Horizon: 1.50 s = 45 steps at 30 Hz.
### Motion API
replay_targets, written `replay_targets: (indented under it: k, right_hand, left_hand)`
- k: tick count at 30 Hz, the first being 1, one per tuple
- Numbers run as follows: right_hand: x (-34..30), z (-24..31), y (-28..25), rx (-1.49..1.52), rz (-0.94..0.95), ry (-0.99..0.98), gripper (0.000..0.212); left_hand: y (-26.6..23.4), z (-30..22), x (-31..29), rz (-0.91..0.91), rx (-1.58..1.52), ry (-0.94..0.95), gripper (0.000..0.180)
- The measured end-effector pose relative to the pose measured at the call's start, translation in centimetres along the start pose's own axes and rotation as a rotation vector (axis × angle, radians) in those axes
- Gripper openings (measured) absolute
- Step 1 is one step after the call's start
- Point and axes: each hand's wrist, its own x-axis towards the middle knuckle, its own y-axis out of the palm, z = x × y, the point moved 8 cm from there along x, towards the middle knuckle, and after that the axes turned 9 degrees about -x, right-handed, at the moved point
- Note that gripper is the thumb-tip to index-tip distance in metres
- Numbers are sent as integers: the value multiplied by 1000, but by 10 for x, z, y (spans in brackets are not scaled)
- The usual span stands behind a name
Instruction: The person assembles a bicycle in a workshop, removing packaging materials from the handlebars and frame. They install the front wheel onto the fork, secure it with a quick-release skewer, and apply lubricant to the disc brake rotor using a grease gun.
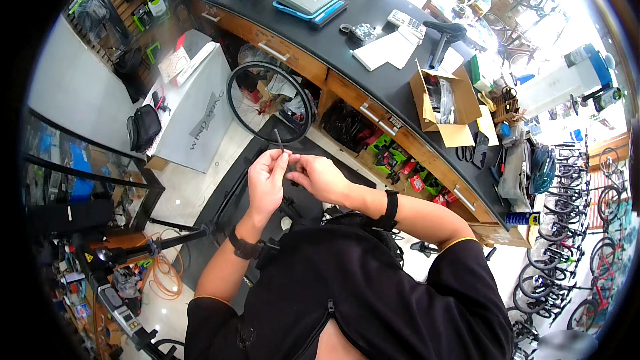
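Note:
In front of my chest my left hand [267,180] is closed, with a thin dark rod-like piece [278,137] pinched between thumb and fingers and pointing up past the fingertips. Its exact kind is too small to tell. Close beside it, my right hand [320,177] is closed too, its fingertips meeting the left ones. What those right fingers grip is hidden. Just beyond the hands a bicycle wheel [308,103] with a black tyre leans upright by the counter's open shelf.
A dark-topped counter [353,87] with wooden drawers runs from far left to right. On it are an open cardboard box [418,93], a saddle on a post [443,37] and a blue tray [327,13]. A large grey-white box [207,117] and a repair stand arm [153,247] are at left.

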Motion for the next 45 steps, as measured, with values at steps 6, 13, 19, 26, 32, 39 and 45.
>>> replay_targets:
  k: [6,13,19,26,32,39,45]
  right_hand:
    - [3,-5,10,-16,-129,-34,21]
    - [21,-21,17,332,-122,-24,19]
    - [29,-55,26,940,26,288,26]
    - [54,-104,4,1070,-21,364,28]
    - [85,-127,-23,1139,113,284,27]
    - [72,-76,-6,1193,467,179,26]
    - [87,-139,-72,862,156,193,26]
  left_hand:
    - [2,6,0,-97,-32,21,19]
    - [12,3,16,-44,64,149,31]
    - [12,44,2,176,197,-308,36]
    - [19,44,-10,166,257,-366,30]
    - [-6,62,-12,95,245,-390,26]
    - [5,67,7,110,117,-276,20]
    - [-12,59,-7,68,-87,-237,21]
